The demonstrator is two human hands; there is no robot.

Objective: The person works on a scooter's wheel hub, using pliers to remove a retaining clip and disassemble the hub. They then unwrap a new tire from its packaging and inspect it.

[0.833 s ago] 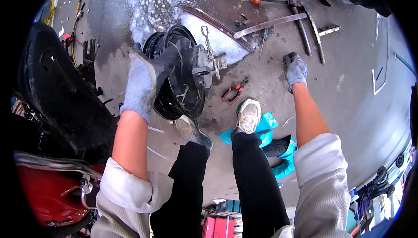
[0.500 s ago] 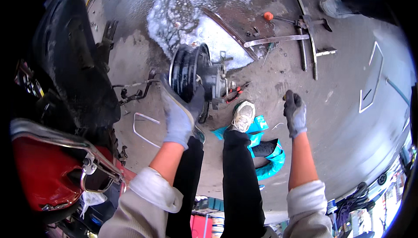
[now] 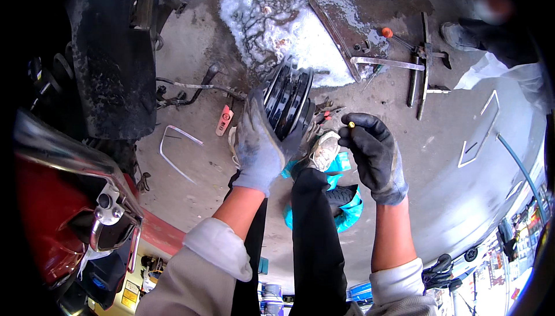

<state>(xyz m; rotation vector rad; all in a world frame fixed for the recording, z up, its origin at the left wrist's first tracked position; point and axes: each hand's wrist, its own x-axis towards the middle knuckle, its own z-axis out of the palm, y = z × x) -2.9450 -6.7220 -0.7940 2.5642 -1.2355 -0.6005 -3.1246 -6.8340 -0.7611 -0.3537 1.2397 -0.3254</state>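
The black wheel rim stands roughly on edge, slightly tilted; whether it touches the floor cannot be told. It looks like stiff metal, so it should be heavy for one hand and keep its shape, and its glossy barrel may be slippery if wet. The outer flange seems the safest hold, with a palm underneath to stop it rolling. The left hand, gloved, is clamped on the rim's near left side. To the right of the rim, well apart from it, the right hand has its fingertips together on a small yellow-tipped piece, which looks light and easy to drop; a fingertip pinch suits it. Just right of the rim lie red-handled pliers, partly hidden. Nearer the wearer than the rim is a tyre in blue wrapping; beyond the rim, white foam.
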